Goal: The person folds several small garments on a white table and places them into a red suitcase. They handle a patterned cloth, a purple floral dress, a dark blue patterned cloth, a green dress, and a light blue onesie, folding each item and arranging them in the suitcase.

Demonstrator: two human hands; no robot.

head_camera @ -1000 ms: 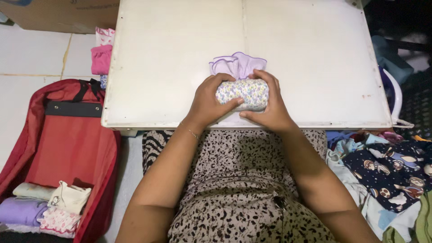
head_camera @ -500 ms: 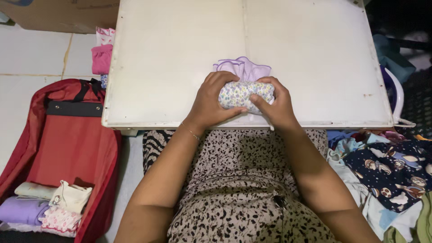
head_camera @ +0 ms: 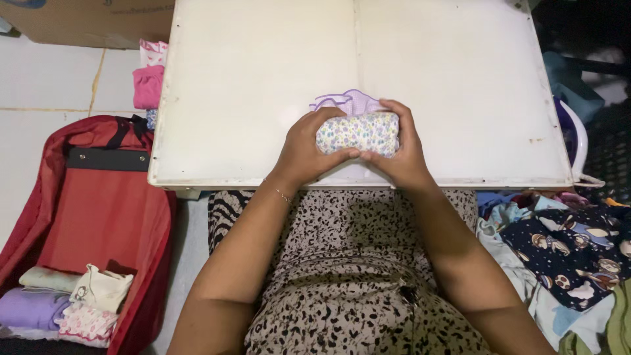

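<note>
A small floral garment with a lilac ruffled edge (head_camera: pixel 357 131) lies rolled into a tight bundle near the front edge of a white folding table (head_camera: pixel 250 79). My left hand (head_camera: pixel 303 148) wraps the bundle's left end with the thumb pressed under it. On the other end my right hand (head_camera: pixel 402 154) is clamped, fingers curled over the top. Only a narrow strip of the lilac ruffle shows beyond the roll.
An open red suitcase (head_camera: pixel 98 210) lies on the floor at the left with folded baby clothes (head_camera: pixel 72 299) in its corner. Pink folded clothes (head_camera: pixel 148 82) sit by the table's left edge. A heap of loose printed clothes (head_camera: pixel 565 250) lies at the right, near a white basket (head_camera: pixel 578 141).
Both hands have rolled the bundle further away from me over the lilac ruffle, so less of the ruffle shows. The roll looks tighter and both hands sit higher on it.
</note>
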